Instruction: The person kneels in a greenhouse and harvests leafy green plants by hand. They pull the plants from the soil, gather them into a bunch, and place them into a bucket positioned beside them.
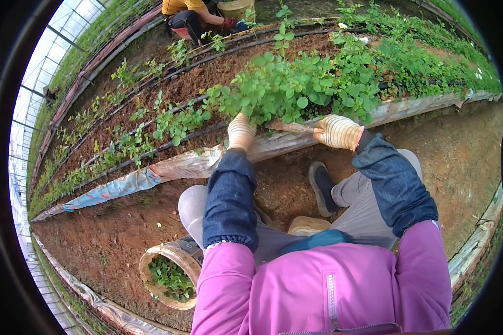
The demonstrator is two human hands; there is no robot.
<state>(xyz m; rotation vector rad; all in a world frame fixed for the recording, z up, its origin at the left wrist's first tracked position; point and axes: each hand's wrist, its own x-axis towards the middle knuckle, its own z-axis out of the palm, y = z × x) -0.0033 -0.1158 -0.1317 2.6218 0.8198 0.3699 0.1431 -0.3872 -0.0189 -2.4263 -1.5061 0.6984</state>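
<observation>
My left hand (242,133), in a cream striped work glove, reaches into the lower left edge of a dense clump of green leafy plants (296,84). Leaves cover its fingertips, so their grip does not show. On the right, my right hand (339,133), gloved alike, is closed around a small hand tool with a flat brown blade (289,127). This blade points left toward my left hand, just under the foliage and along the bed's near edge. Its handle is hidden in the glove.
Pale plastic sheeting (179,164) lines the raised bed's edge. Black drip hoses (198,133) run along the soil among smaller plants. A tipped bucket (145,268) holding green leaves lies on the path at lower left. Another person (193,17) crouches across the bed near a bucket (236,8).
</observation>
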